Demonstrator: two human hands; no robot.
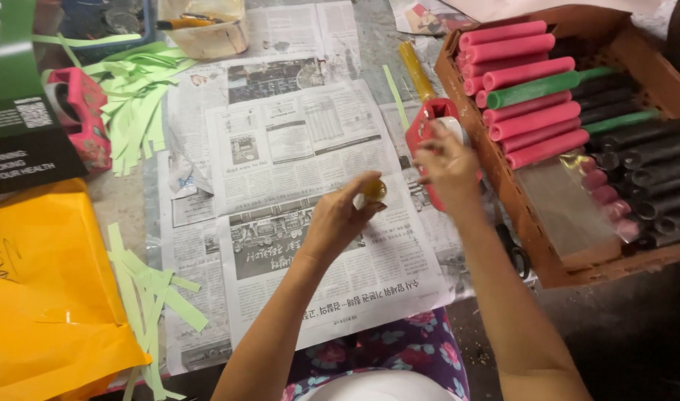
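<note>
Spread newspaper sheets (303, 163) leave you open room mid-tabletop. The brown cardboard box of pink and black tubes (533, 215) crowds the right edge. Your right hand (448, 167) clasps the red tape dispenser (429, 122) beside it; your left hand (340, 219) pinches a small yellowish piece (375, 191).

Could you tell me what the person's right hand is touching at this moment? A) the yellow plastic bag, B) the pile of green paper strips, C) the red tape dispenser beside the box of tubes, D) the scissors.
C: the right hand rests on the red tape dispenser next to the cardboard box of pink tubes, while the left hand holds a small yellowish object over the newspaper.
</note>
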